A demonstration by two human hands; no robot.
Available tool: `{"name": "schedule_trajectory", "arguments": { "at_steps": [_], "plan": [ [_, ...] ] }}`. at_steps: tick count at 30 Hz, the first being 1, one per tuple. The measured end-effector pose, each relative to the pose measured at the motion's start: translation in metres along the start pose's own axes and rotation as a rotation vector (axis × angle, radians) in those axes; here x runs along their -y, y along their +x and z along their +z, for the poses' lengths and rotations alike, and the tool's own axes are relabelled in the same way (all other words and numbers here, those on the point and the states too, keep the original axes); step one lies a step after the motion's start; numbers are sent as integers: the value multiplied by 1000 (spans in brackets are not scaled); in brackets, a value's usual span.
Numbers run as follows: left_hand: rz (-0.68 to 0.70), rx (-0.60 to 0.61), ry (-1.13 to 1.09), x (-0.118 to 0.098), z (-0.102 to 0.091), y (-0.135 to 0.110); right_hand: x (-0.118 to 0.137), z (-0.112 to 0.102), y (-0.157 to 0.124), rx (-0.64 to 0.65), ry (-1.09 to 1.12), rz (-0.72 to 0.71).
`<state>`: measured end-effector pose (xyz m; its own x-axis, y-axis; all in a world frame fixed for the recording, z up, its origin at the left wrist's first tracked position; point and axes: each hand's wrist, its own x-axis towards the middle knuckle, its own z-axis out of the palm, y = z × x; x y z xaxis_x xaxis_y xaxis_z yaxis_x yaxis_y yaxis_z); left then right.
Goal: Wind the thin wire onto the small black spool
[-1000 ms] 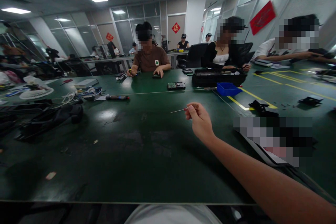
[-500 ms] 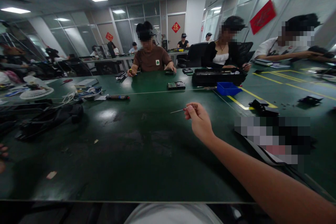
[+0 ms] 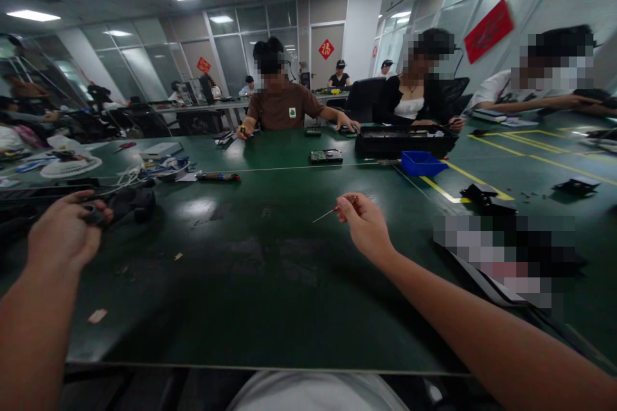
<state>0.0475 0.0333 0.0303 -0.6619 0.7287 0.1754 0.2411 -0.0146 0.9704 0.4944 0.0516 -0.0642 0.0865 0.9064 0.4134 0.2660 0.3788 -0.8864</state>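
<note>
My right hand (image 3: 362, 223) hovers over the middle of the green table (image 3: 270, 282), fingers closed on a thin screwdriver (image 3: 326, 213) with a red handle, its metal shaft pointing left. My left hand (image 3: 62, 234) is at the left, its fingers curled round a black object (image 3: 120, 202) lying on the table; what that object is I cannot make out. A small hard-drive-like board (image 3: 326, 156) lies farther back on the table, out of reach of both hands.
A blue bin (image 3: 423, 163) and a long black tray (image 3: 402, 140) stand at the back right. Black parts (image 3: 484, 198) lie near yellow floor-tape lines. Cables and a white fan (image 3: 67, 167) crowd the left. Three people sit across the table, others behind.
My left arm has come into view from the lower left and closed on the black object. My right hand with the screwdriver has barely shifted. The person opposite reached their hand to the right.
</note>
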Motion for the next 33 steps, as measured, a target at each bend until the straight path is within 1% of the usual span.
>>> {"name": "schedule_trajectory", "arguments": {
  "at_steps": [2,3,5,6,7,8,10,12,14,16,18,20,23,25,27,31,33],
  "plan": [
    [-8,1,-140,3,15,0,1,-1,0,14,-39,8],
    [-26,41,-201,4,25,-2,2,-2,-1,21,-59,13],
    [-46,177,-279,5,51,-12,4,-3,-1,30,-100,20],
    [-40,267,-309,5,66,-20,5,-3,-2,33,-123,20],
    [-31,343,-331,5,81,-29,5,-3,-2,35,-146,20],
    [-9,387,-359,6,96,-38,5,-3,-2,36,-168,17],
    [18,520,-384,10,126,-59,4,-4,-2,38,-198,8],
    [113,584,-320,14,153,-80,3,-3,-2,42,-207,3],
    [194,668,-114,18,175,-102,3,-4,-2,43,-197,-1],
    [233,729,104,19,191,-123,3,-4,-1,39,-190,-8],
    [241,803,259,20,202,-141,3,-5,-1,24,-201,-19],
    [275,874,336,22,210,-154,3,-6,-1,-4,-221,-27],
    [412,969,337,28,216,-163,2,-7,-1,-49,-200,-33],
    [492,1002,314,35,217,-163,1,-7,-1,-65,-139,-33],
    [521,986,295,43,216,-162,0,-6,-1,-59,-67,-33],
    [480,921,261,52,214,-160,0,-3,-2,-9,27,-55],
    [483,919,251,52,213,-160,-1,-2,-2,5,47,-63]
  ]
}}
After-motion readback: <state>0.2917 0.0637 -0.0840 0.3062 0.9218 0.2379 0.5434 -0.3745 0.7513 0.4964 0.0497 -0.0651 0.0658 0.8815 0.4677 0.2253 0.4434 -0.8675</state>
